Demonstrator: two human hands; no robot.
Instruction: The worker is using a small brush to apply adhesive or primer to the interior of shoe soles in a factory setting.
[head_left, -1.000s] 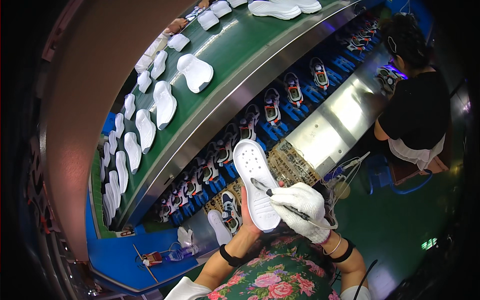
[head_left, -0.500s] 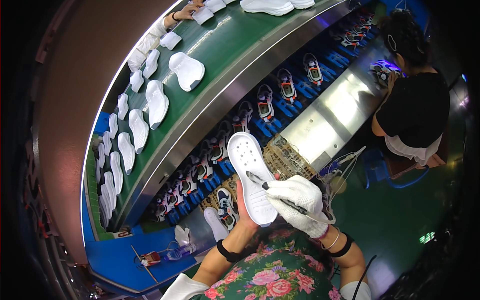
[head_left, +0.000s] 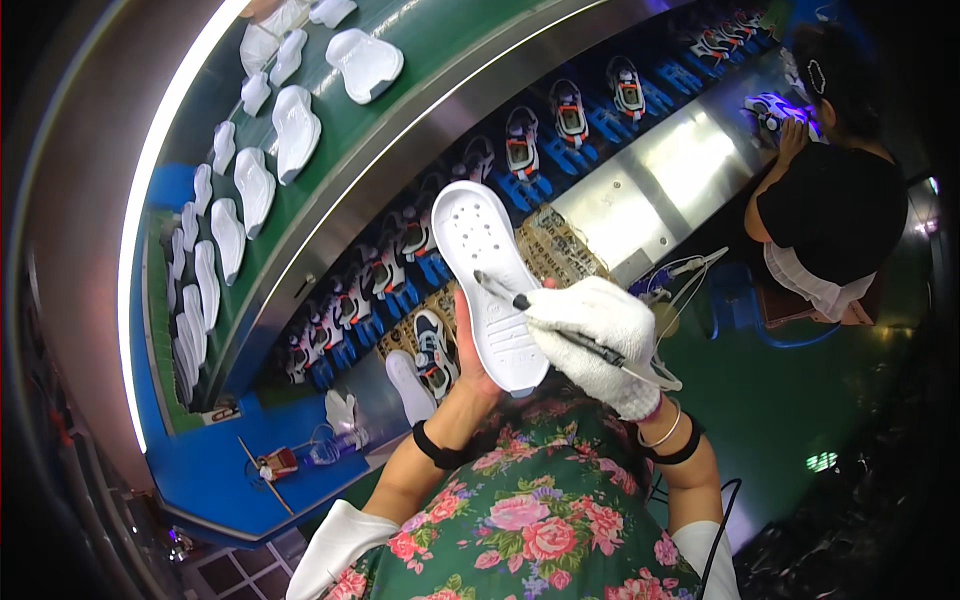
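Right hand (head_left: 598, 338) holds a pen (head_left: 560, 331) against the white sole (head_left: 488, 270).

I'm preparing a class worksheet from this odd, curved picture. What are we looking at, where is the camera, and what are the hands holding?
The camera sits on a person's head and looks down, so its fisheye lens bends straight edges. The bare left hand holds up a white shoe sole. The right hand, in a white glove, holds a thin brush with its tip on the sole. Beyond runs a green conveyor belt carrying more white soles; below it a row of shoes on blue holders. At the right, another person works at a steel bench.
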